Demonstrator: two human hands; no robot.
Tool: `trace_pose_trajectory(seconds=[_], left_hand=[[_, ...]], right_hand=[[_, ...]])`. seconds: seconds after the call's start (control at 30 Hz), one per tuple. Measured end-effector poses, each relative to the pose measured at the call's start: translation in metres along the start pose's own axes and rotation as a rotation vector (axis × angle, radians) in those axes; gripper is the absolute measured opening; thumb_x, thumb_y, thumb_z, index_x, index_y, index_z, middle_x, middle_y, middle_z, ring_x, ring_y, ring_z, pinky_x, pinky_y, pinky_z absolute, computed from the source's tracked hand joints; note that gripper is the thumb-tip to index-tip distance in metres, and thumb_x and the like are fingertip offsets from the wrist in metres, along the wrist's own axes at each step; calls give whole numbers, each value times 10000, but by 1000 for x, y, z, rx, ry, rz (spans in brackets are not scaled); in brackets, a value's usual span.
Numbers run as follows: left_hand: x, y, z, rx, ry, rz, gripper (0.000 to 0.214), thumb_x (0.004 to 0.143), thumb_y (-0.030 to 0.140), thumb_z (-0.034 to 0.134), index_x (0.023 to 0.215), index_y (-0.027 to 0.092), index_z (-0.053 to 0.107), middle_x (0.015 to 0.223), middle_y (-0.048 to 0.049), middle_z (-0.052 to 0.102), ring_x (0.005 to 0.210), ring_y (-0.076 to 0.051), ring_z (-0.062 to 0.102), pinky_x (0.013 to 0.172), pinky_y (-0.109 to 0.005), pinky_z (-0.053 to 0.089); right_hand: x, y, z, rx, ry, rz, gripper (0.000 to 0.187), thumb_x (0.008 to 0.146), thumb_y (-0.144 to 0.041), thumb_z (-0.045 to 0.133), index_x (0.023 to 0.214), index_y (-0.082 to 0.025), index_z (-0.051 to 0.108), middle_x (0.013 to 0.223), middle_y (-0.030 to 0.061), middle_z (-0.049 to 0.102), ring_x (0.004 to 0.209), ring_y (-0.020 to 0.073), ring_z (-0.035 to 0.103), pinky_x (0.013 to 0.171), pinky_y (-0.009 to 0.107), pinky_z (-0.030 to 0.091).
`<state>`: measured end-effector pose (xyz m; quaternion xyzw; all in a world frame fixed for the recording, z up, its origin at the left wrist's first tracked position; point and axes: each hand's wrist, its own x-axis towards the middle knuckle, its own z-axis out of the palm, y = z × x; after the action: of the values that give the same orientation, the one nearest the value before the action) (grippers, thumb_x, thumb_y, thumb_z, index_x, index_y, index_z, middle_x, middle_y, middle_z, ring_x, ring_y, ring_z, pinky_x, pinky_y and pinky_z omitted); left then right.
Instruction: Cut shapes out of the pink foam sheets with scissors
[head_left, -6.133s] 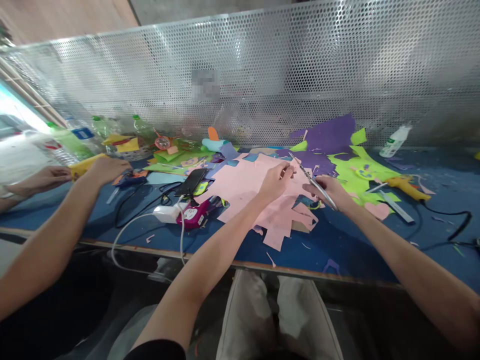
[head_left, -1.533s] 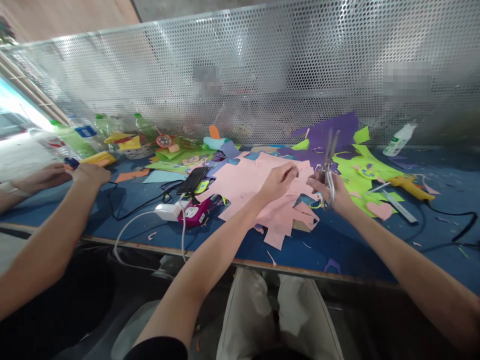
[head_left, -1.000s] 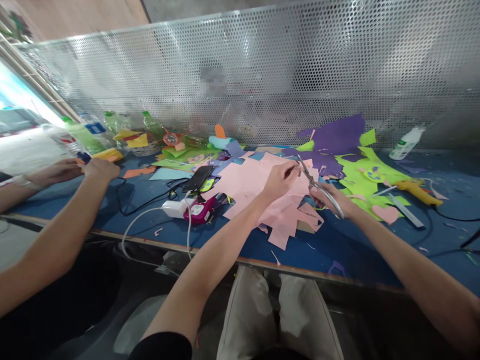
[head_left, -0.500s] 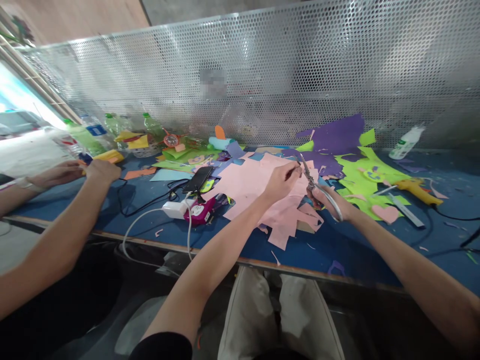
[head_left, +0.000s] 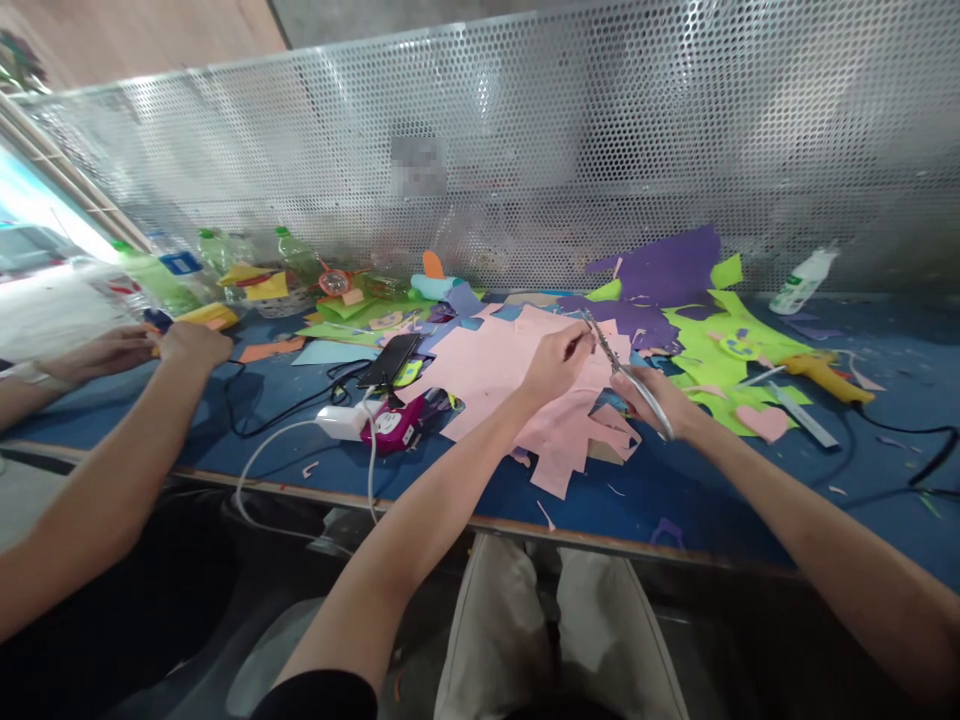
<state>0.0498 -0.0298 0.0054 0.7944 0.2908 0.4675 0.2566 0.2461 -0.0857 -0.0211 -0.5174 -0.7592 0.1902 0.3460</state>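
Both forearms reach forward over pink paper sheets (head_left: 495,365) on the blue table (head_left: 720,480). The right hand (head_left: 651,398) grips silver scissors (head_left: 626,372), blades angled toward the left hand (head_left: 555,360), whose fingertips pinch a small scrap.

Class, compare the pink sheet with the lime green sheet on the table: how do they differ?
The pink sheet lies mid-table under the left hand; the lime green sheet lies farther right, untouched. The right hand holds scissors over the pink sheet, not the green. The green sheet carries small cut-outs; the pink is bare. Both have jagged, cut edges.
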Motion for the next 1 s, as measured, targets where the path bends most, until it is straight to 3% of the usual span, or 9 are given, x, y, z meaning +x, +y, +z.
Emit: trace_pose_trajectory(seconds=[0.23,0.43,0.5,0.6,0.73,0.87,1.0], left_hand=[[-1,-5,8,-111,49,-70,298,1033,372,445,805,198,527,660,23,477,635,-120,467,644,-270,387],[5,-7,2,-213,282,-116,327,1054,435,396,817,218,457,634,37,364,569,-116,364,574,-277,333],[6,-7,-2,-191,231,-65,309,1051,402,404,818,213,476,648,31,392,591,-119,384,598,-280,342],[5,-5,-5,-84,-6,62,271,1032,332,438,815,195,525,715,9,496,670,-123,462,663,-284,363],[4,-2,-4,75,-268,147,306,1021,314,443,746,186,486,682,12,488,653,-125,454,650,-292,330],[3,-2,-2,113,-323,145,294,1007,302,443,750,182,520,692,3,519,660,-130,474,641,-287,330],[2,-3,2,64,-232,114,278,1008,337,471,844,179,629,767,-15,621,699,-130,522,672,-282,371]], right_hand=[[-1,-8,7,-128,92,81,520,928,-685,363,650,-248,411,522,-7,491,489,163,496,506,286,316],[2,3,-6,-43,167,79,449,895,-644,508,694,-242,506,551,-15,523,491,156,500,485,276,329],[3,4,-11,119,247,80,436,917,-617,507,712,-234,541,551,-20,516,476,144,510,481,272,361],[6,4,-15,349,337,73,389,924,-572,541,763,-224,607,582,-14,544,491,139,546,514,278,429],[10,6,-13,508,337,69,276,801,-488,742,870,-236,654,677,-18,599,539,134,572,527,271,462],[13,10,-9,556,342,121,337,700,-445,825,901,-232,656,698,-22,638,516,118,529,474,254,417],[13,10,-5,571,415,129,350,677,-404,844,923,-230,667,664,-34,620,508,117,514,459,246,390]])
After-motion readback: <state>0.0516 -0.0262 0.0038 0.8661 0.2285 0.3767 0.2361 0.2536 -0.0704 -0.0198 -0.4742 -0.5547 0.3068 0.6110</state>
